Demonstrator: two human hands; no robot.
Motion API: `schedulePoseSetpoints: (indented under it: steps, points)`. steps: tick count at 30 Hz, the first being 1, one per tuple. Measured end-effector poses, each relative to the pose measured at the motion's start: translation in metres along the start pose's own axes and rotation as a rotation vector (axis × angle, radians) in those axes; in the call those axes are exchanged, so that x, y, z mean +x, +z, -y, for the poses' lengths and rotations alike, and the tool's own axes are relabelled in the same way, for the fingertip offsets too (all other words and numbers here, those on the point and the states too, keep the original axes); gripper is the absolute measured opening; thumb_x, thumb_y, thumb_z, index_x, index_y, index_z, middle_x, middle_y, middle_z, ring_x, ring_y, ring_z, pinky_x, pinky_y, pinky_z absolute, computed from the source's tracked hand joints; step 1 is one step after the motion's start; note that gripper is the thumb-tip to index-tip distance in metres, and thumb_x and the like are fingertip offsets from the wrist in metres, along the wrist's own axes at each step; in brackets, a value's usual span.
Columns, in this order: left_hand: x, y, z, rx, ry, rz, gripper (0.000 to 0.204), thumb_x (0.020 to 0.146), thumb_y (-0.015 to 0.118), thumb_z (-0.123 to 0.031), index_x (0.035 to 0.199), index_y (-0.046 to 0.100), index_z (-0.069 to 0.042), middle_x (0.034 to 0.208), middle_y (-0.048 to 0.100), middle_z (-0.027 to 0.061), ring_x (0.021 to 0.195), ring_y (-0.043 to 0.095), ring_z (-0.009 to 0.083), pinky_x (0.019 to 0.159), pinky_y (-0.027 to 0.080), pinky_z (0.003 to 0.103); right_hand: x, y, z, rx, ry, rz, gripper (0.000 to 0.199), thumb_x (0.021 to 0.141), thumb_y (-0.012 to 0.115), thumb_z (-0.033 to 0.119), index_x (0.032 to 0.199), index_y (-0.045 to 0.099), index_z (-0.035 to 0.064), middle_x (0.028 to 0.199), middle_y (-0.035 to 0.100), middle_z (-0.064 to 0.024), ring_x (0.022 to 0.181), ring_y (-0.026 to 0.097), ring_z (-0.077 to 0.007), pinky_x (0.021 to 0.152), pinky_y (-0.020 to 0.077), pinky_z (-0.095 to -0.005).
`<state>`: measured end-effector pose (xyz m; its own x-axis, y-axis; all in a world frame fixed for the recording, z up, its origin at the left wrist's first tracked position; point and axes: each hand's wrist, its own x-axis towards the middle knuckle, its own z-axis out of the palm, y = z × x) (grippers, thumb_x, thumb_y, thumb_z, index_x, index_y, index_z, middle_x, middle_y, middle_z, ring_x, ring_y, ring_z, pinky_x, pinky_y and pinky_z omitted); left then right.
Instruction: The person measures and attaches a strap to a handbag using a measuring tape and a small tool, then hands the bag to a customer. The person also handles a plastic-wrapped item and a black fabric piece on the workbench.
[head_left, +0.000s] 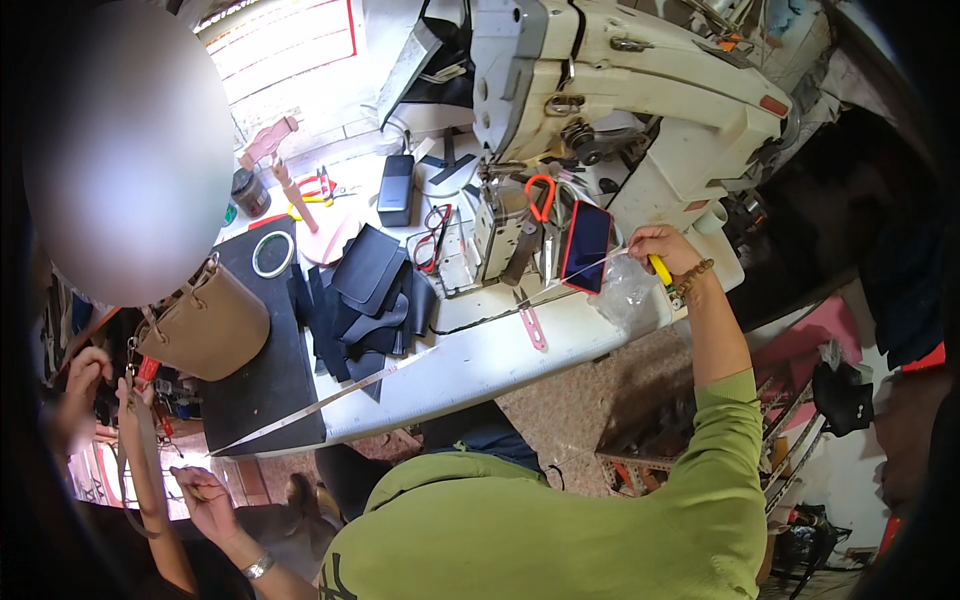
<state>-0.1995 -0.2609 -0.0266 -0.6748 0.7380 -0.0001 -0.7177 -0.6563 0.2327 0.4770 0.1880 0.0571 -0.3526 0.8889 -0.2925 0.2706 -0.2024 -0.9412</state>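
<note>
My right hand (660, 252) is closed above the right end of the table, its fingertips pinching a thin pale cord (575, 275). A yellow object (660, 269), perhaps a tool handle, shows under the palm. My left hand (205, 505) is at the lower left, off the table edge, with bent fingers pressed together; what they hold is too small to make out. Near it ends a white tape (330, 400) running across the table front. Beside it, a co-worker's hands (138, 395) hold a strap (145, 470) by a tan handbag (205, 320).
A sewing machine (640, 70) fills the back right. On the table are black leather pieces (370, 280), a red-edged phone (587, 245), orange-handled scissors (540, 200), pink snips (531, 325), red glasses (432, 240), a tape roll (272, 254) and a black mat (265, 400).
</note>
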Motion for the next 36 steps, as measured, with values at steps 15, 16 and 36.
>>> schedulePoseSetpoints:
  steps: [15,16,36]
  points:
    - [0.03,-0.016,-0.056,1.428,0.39,-0.237,0.03,0.095,0.054,-0.02,0.116,0.056,0.002,0.079,0.058,0.0021,0.072,0.055,0.0081,0.071,0.05,0.023,-0.001,-0.007,0.005,-0.157,0.026,0.148,0.016,0.078,0.067,0.015,0.081,0.066,-0.0012,0.061,0.057,-0.0024,0.049,0.05,-0.0103,0.046,0.0377,-0.0241]
    - [0.033,-0.017,-0.059,1.53,0.377,-0.264,0.029,0.095,0.054,-0.02,0.114,0.057,0.002,0.079,0.058,0.002,0.07,0.055,0.0079,0.069,0.05,0.022,0.0,-0.008,0.004,-0.2,0.027,0.143,0.016,0.079,0.067,0.015,0.081,0.066,-0.0006,0.061,0.057,-0.0019,0.05,0.05,-0.01,0.046,0.0379,-0.0242]
    - [0.008,0.04,-0.024,1.736,0.077,-0.25,0.009,0.087,0.061,-0.008,0.089,0.065,-0.001,0.078,0.063,0.0014,0.07,0.057,0.0076,0.064,0.045,0.021,0.089,-0.091,-0.061,-0.517,-0.22,0.141,0.018,0.077,0.058,0.021,0.072,0.055,0.0035,0.054,0.046,-0.0004,0.045,0.043,-0.0097,0.042,0.0339,-0.0239]
